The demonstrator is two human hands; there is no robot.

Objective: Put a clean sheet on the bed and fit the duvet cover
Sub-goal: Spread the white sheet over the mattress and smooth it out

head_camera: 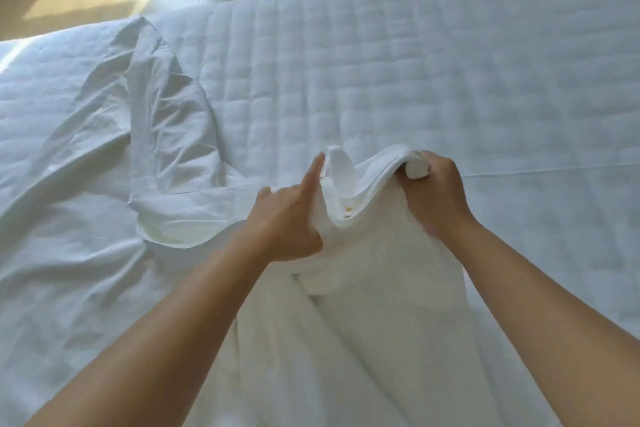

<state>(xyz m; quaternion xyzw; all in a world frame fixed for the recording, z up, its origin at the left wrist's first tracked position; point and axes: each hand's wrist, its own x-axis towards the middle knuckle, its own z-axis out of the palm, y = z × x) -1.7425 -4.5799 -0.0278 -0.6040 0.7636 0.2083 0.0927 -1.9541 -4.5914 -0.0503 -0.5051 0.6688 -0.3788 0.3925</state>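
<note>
Hanging in stacked folds over the bed's near middle, the white linen (360, 184) is clamped in both your hands, your left hand (287, 218) gripping one edge with forefinger straight, your right hand (433, 191) pinching the folds close beside it, above the quilted mattress (415, 62), rumpled cloth (162, 121) lying leftward.

bunched white fabric (367, 253) — hands (289, 222) (434, 194) gripping, quilted bed (433, 62)

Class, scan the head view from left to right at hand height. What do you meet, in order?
rumpled sheet → left hand → folded cloth held by both hands → right hand → quilted mattress
</note>
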